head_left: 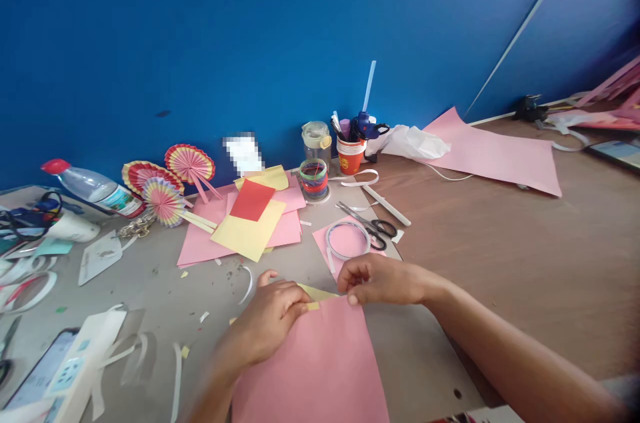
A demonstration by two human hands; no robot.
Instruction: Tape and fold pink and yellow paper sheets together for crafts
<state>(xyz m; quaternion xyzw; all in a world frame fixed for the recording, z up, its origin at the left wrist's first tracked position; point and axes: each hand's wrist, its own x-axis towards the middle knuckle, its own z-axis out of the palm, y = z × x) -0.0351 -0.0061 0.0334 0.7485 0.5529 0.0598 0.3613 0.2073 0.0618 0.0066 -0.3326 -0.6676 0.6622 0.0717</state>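
Note:
My left hand (273, 316) and my right hand (383, 280) both pinch the far edge of a pink paper sheet (320, 370) that lies on the grey mat (150, 283) in front of me. A small yellow paper strip (316, 294) sits along that edge between the two hands, under my fingertips. Both hands have their fingers closed on the paper edge. Just beyond my right hand lies a white paper ring (347, 240) on a smaller pink sheet.
Scissors (373, 224) lie behind the ring. A stack of pink, yellow and red papers (250, 223), pleated paper fans (165, 186), a water bottle (95, 188), a cup of pens (350, 150) and a large pink sheet (495, 153) fill the back. A phone (43, 373) lies at the left.

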